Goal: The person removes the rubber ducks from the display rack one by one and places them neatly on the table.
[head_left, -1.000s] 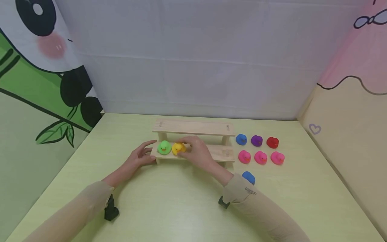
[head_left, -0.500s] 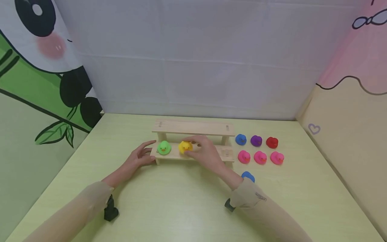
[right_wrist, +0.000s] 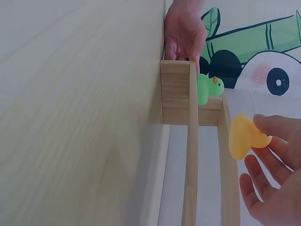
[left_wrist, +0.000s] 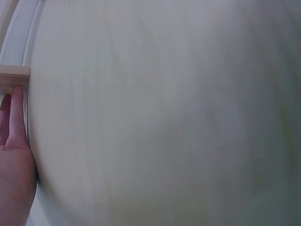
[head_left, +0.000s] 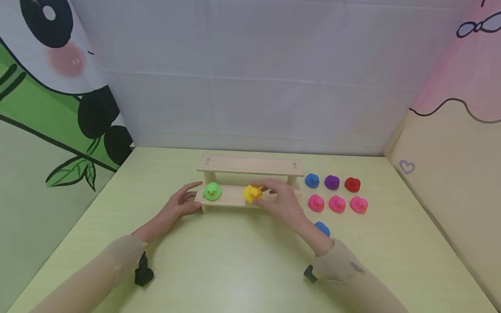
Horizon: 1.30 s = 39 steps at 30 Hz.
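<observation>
My right hand (head_left: 282, 201) pinches a yellow rubber duck (head_left: 252, 194) between thumb and fingers, over the right half of the lower board of a two-tier wooden shelf (head_left: 235, 198). In the right wrist view, the yellow duck (right_wrist: 241, 137) is tilted with its base toward the shelf. At the lower board's left end sits a green rubber duck (head_left: 212, 191), upright and facing me. My left hand (head_left: 182, 202) touches that end of the shelf, its fingers fairly straight. The left wrist view has its fingers (left_wrist: 17, 113) reaching up to the wood edge.
Right of the shelf, a row holds a blue duck (head_left: 312, 181), a purple duck (head_left: 332, 182) and a red duck (head_left: 352, 184). Three pink ducks (head_left: 337, 204) form a row nearer me. Another blue duck (head_left: 323, 228) is partly hidden by my right forearm. Cloth screens surround the table.
My right hand has moved right along the lower board with the yellow duck, away from the green duck. My left hand and the green duck have stayed in place.
</observation>
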Available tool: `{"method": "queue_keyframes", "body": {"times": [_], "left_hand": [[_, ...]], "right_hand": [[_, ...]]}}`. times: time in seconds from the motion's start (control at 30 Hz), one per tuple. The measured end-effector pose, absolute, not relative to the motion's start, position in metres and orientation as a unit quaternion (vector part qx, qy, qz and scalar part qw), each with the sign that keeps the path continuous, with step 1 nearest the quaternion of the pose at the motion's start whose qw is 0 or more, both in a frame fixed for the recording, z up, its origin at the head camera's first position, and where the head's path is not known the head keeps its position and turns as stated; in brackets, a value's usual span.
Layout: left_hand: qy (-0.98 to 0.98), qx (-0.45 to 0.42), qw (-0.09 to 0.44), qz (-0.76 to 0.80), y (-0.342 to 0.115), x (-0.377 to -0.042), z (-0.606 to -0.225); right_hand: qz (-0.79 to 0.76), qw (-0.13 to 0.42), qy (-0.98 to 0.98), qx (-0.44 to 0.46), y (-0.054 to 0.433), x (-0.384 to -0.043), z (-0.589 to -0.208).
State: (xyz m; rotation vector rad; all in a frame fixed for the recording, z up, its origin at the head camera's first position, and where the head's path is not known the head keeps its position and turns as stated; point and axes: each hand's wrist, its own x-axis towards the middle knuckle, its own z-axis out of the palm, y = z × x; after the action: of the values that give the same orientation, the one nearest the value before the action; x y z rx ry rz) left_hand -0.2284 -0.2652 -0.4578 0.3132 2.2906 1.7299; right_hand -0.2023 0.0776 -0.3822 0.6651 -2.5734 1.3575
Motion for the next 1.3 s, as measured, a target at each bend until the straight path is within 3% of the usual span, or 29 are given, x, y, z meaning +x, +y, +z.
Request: {"method": "queue_keyframes", "body": {"times": [0.53,1.3], "left_hand": [[0.788,0.100,0.122,0.595,-0.267,-0.230,-0.455],[0.788,0.098,0.129,0.594,-0.263,-0.229,-0.459]], "right_hand": [[0.426,0.053,-0.887,0.171,0.141,-0.174,-0.384],[0.270,0.168,-0.933,0.170,0.248,-0.132,-0.397]]}}
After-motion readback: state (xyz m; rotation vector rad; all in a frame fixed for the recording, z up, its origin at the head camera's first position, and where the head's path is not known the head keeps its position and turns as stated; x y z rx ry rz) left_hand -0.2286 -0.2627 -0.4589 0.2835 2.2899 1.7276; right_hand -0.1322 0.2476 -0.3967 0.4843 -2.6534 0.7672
